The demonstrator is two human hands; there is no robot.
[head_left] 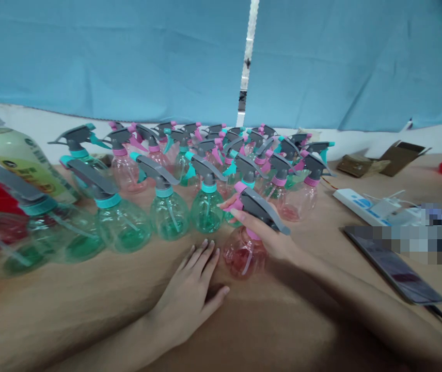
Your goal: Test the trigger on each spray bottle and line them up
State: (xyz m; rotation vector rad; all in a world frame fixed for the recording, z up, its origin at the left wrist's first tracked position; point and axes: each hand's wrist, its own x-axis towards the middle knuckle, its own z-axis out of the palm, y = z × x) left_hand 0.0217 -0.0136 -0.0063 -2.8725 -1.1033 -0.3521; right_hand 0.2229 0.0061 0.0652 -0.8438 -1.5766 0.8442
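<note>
Head view: right hand (271,235) has its fingers wrapped around the pink spray bottle (244,250), seemingly seating its sprayer; left hand (190,294), at seven o'clock, rests flat and empty on the table (89,310).

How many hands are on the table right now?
2. The left hand lies flat on the table; the right hand grips the pink spray bottle beside it. None seem hidden.

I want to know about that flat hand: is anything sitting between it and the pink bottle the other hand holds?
Nothing visible. The left hand lies flat on the table, with only bare tabletop between its fingers and the pink spray bottle gripped by the right hand.
</note>
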